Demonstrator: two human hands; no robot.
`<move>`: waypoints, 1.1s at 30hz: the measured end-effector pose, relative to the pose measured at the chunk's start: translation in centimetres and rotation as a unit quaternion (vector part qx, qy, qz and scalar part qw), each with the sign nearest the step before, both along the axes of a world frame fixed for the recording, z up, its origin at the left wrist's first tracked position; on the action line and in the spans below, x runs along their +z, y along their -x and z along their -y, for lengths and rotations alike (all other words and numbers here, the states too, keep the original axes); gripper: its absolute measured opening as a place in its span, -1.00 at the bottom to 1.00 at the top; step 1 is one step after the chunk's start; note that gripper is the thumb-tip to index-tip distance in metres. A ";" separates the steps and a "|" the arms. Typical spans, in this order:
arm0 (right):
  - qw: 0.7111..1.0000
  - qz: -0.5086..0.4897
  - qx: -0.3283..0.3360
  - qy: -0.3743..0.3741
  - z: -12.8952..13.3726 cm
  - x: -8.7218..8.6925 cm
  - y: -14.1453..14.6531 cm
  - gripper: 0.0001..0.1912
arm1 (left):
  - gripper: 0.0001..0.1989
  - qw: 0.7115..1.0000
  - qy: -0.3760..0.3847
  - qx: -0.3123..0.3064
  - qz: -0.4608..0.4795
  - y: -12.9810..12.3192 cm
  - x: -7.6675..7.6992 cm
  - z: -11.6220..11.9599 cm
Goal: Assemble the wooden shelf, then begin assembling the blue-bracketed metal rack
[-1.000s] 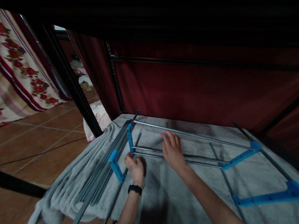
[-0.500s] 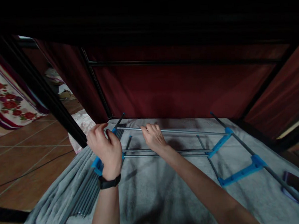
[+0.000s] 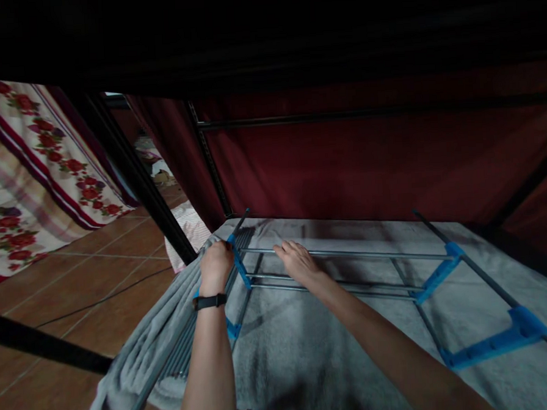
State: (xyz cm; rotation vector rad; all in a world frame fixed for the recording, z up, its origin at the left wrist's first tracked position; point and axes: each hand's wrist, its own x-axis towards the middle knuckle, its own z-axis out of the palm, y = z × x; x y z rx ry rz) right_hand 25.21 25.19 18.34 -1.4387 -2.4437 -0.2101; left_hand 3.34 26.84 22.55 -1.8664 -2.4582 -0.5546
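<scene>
A frame of grey metal tubes and blue plastic connectors lies on a grey blanket (image 3: 308, 350). My left hand (image 3: 216, 268), a dark band on its wrist, is closed at the upper blue connector (image 3: 240, 265) on the frame's left side. Bent over the top cross tube (image 3: 377, 254), near its left end, are the fingers of my right hand (image 3: 298, 262); their undersides are hidden. That tube runs across to another blue connector (image 3: 437, 277) on the right. Two lower cross tubes (image 3: 374, 293) pass behind my right forearm. Nearer me on the right is a larger blue connector (image 3: 496, 343).
Several loose metal tubes (image 3: 178, 357) lie side by side left of my left forearm. Black bed posts (image 3: 149, 193) and a dark red curtain (image 3: 345, 170) enclose the bed. Beyond it are a tiled floor (image 3: 85, 288), a cable and a flowered cloth (image 3: 65, 167).
My view has swung left. My left hand, raised with its fingers curled before, now closes at the upper left connector. My right hand stays at the top cross tube with its fingers flatter.
</scene>
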 end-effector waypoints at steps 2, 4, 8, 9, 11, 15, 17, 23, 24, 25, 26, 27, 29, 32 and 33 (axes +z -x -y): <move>1.000 -0.005 -0.003 -0.011 -0.1 -0.3 0.1 -0.66 | -0.67 1.000 0.001 -0.010 0.004 0.2 -0.3 -0.2; 1.000 -0.009 -0.005 -0.026 -0.2 -0.5 0.1 -0.70 | -0.68 1.000 0.016 -0.009 0.004 0.1 -0.3 -0.2; 0.999 -0.009 -0.005 -0.038 -0.3 -0.8 0.2 -0.72 | -0.69 0.998 0.057 0.000 -0.006 -0.2 0.1 0.0; 0.999 -0.009 -0.004 -0.039 -0.3 -0.9 0.2 -0.72 | -0.69 0.998 0.060 0.000 -0.008 -0.3 0.2 0.0; 0.999 -0.008 -0.001 -0.038 -0.3 -1.0 0.2 -0.71 | -0.68 0.998 0.061 -0.003 -0.012 -0.4 0.4 0.1; 0.999 -0.015 -0.009 -0.042 -0.3 -0.7 -0.1 -0.71 | -0.62 0.998 0.053 -0.002 -0.020 -1.0 0.5 0.4; 0.999 -0.022 -0.013 -0.047 -0.3 -0.5 -0.3 -0.70 | -0.62 0.998 0.051 -0.010 -0.025 -1.3 0.4 0.6; 0.998 -0.021 -0.015 -0.051 -0.1 0.0 -0.7 -0.69 | -0.63 0.998 0.033 -0.029 -0.033 -2.0 0.2 0.8; 0.998 -0.020 -0.016 -0.049 0.0 0.0 -0.7 -0.69 | -0.63 0.998 0.032 -0.032 -0.034 -2.0 0.2 0.8; 0.999 -0.020 -0.016 -0.046 0.0 0.0 -0.7 -0.69 | -0.63 0.998 0.030 -0.036 -0.034 -2.0 0.1 0.8; 0.999 -0.021 -0.016 -0.045 0.1 0.0 -0.7 -0.69 | -0.64 0.998 0.028 -0.039 -0.034 -2.0 0.1 0.7; 0.999 -0.022 -0.015 -0.044 0.1 0.1 -0.7 -0.69 | -0.64 0.998 0.025 -0.040 -0.034 -1.9 0.0 0.6; 0.999 -0.023 -0.011 -0.043 0.1 0.1 -0.7 -0.69 | -0.64 0.998 0.019 -0.040 -0.033 -1.8 -0.1 0.5; 0.999 -0.023 -0.006 -0.041 0.1 0.1 -0.8 -0.69 | -0.65 0.999 0.013 -0.043 -0.031 -1.6 -0.2 0.4; 0.999 -0.022 -0.005 -0.040 0.0 0.1 -0.8 -0.69 | -0.65 0.999 0.013 -0.044 -0.029 -1.6 -0.3 0.3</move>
